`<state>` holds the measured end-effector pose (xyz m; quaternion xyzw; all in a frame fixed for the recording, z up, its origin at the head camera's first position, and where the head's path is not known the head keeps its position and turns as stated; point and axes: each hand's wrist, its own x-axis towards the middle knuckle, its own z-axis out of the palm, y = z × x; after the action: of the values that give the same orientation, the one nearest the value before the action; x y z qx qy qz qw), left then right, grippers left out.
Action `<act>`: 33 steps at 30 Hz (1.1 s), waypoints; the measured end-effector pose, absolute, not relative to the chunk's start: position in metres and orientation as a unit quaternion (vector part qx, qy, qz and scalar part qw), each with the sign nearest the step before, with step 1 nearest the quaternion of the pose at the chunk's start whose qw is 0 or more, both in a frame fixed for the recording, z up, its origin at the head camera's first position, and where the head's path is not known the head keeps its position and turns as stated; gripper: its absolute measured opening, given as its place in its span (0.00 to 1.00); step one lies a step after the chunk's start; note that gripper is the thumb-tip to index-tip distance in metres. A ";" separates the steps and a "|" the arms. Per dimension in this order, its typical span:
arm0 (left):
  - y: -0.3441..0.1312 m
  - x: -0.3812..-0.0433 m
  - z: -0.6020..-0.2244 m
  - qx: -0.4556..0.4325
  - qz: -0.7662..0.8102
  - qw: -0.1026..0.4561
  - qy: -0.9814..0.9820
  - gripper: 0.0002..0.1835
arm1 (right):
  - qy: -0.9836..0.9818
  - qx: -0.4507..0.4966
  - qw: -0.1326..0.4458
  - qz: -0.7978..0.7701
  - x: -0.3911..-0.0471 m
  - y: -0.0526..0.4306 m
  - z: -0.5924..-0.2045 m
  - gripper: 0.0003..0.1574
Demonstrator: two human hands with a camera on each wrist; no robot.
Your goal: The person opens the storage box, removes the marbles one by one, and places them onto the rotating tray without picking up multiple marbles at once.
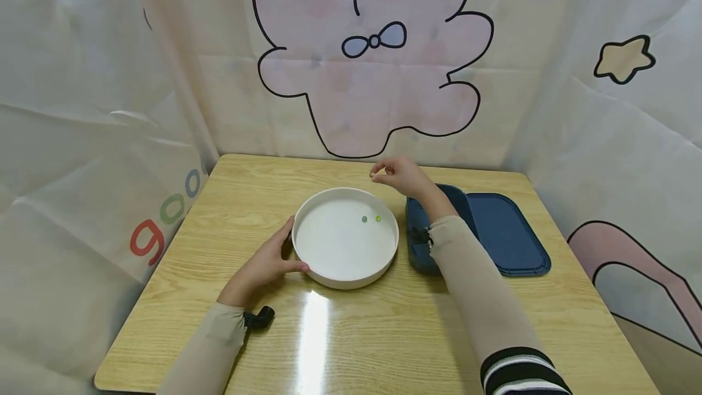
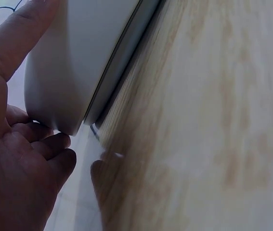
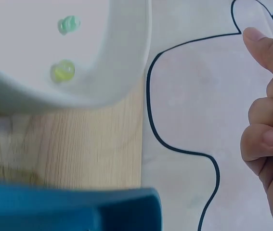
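Observation:
My left hand grips the left side of a round white tray, thumb at the near rim and fingers along the outer wall. In the left wrist view, the fingertips curl at the tray's wall. Inside the tray lie a green marble and a yellow-green marble, both toward its right side. My right hand is raised beyond the tray's far right rim. Its thumb and index finger pinch a small marble, mostly hidden by the fingertips. In the right wrist view, the other fingers are curled.
A dark blue box with compartments stands right of the tray, partly under my right forearm. Its flat blue lid lies to the right of it. The wooden table ends at a curtain printed with a bear.

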<state>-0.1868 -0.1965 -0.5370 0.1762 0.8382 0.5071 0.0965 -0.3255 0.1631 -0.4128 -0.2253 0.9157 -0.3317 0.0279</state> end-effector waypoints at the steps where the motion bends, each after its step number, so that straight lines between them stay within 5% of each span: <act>1: -0.197 -0.187 -0.537 0.174 0.507 0.097 0.838 0.72 | 0.916 -0.227 0.028 -0.329 -0.326 0.160 -0.413 0.10; 26: -0.197 -0.187 -0.533 0.191 0.537 0.104 0.815 0.71 | 0.893 -0.257 0.067 -0.363 -0.341 0.108 -0.441 0.08; 33: -0.190 -0.170 -0.499 0.187 0.535 0.105 0.817 0.66 | 0.890 -0.257 0.072 -0.371 -0.343 0.101 -0.451 0.06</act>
<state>-0.1704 -0.1899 -0.4989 0.1866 0.8174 0.5349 0.1049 -0.3431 0.1008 -0.4512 -0.2568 0.8896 -0.3707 0.0724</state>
